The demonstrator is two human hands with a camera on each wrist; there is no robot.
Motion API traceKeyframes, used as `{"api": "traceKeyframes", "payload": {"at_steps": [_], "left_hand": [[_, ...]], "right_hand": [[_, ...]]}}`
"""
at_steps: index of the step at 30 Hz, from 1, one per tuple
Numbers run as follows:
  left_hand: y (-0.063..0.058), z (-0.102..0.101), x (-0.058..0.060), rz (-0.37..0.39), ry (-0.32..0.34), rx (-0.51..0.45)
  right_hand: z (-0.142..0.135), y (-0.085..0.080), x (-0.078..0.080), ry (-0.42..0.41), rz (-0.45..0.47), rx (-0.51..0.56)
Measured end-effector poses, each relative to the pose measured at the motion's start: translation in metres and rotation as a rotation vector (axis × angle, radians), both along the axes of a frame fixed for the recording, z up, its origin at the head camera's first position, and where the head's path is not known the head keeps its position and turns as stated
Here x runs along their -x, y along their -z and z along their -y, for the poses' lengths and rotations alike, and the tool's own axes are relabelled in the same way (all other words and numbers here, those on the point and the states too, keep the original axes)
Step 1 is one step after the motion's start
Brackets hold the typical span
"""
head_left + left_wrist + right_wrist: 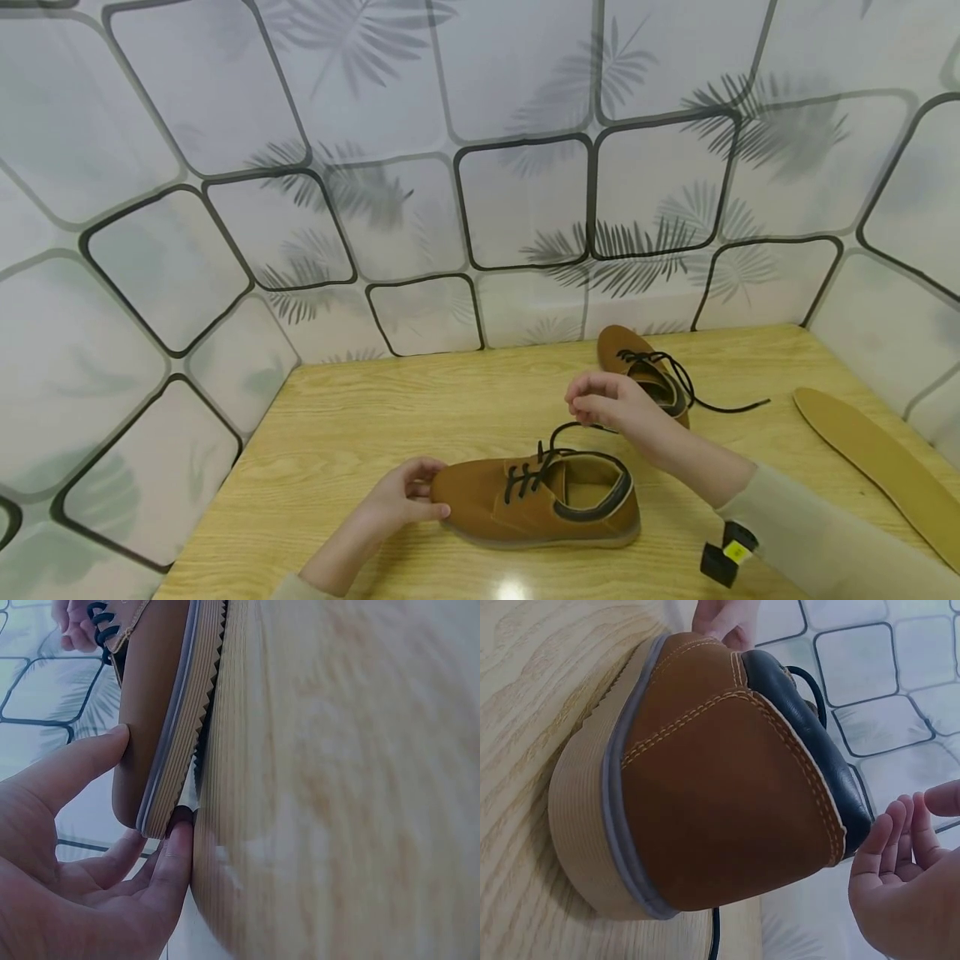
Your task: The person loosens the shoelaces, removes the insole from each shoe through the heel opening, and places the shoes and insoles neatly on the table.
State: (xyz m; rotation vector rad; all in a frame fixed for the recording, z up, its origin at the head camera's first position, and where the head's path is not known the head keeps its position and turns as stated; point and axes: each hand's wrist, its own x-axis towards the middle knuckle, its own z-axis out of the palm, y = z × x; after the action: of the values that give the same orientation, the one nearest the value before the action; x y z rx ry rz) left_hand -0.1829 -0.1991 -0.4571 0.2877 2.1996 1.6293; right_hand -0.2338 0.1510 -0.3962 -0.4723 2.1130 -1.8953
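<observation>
A brown lace-up shoe (517,504) with black laces and a dark padded collar stands on the wooden table, toe to the left. At its toe, my left hand (405,498) holds on, with fingertips against the upper and others low by the sole (174,757) in the left wrist view. Above and behind the heel hovers my right hand (603,398), its fingers loosely bent and nothing between them. In the right wrist view that hand (911,874) is beside the collar (810,750), with the shoe's heel filling the middle.
Behind my right hand lies a second brown shoe (626,346), partly covered by the hand, its black lace (731,409) trailing right. A long tan insole (877,458) lies along the table's right side. Patterned walls (525,208) enclose the wooden table (360,408) at the back and sides.
</observation>
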Motion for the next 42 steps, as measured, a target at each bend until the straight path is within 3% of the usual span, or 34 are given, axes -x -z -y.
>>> {"api": "traceKeyframes", "payload": {"at_steps": [10, 27, 42], "left_hand": [[0.002, 0.000, 0.000, 0.012, -0.010, 0.014], [0.002, 0.000, 0.001, 0.010, 0.001, -0.014], [0.001, 0.001, 0.001, 0.007, 0.009, -0.005]], "right_hand": [[-0.003, -0.002, -0.009, -0.091, -0.010, 0.012], [-0.002, -0.001, -0.022, -0.197, -0.068, -0.095], [-0.002, 0.007, -0.023, -0.278, -0.081, -0.137]]}}
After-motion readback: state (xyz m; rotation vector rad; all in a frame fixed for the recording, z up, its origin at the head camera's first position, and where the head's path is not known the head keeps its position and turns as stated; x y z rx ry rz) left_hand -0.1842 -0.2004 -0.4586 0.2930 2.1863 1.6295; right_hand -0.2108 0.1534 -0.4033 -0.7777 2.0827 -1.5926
